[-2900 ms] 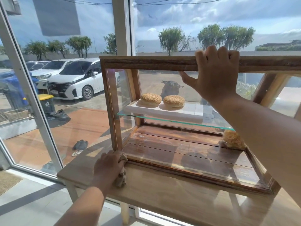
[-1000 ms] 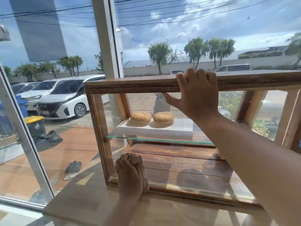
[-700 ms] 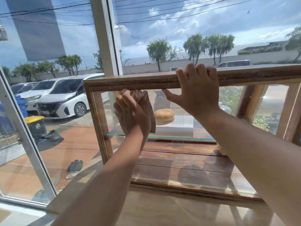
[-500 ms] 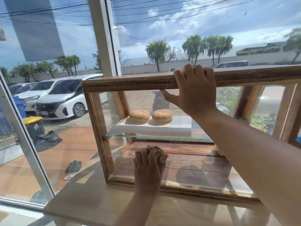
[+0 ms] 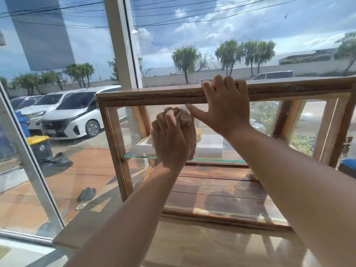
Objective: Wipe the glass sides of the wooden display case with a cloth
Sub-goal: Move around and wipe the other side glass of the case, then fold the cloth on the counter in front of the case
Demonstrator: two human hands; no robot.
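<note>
**Glass risking a crack**

I am watching the left hand (image 5: 171, 145) clutching the bunched cloth (image 5: 182, 115) against the display case (image 5: 113, 151) front, just under the right hand (image 5: 225, 106) gripping the top rail (image 5: 154, 95); leaning harder could be cracking the pane (image 5: 212, 189).

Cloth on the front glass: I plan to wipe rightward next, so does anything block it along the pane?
Yes. The right hand grips the case's top rail, and its thumb hangs over the front glass right beside the cloth held by the left hand. Lower down, the pane looks unobstructed.
</note>
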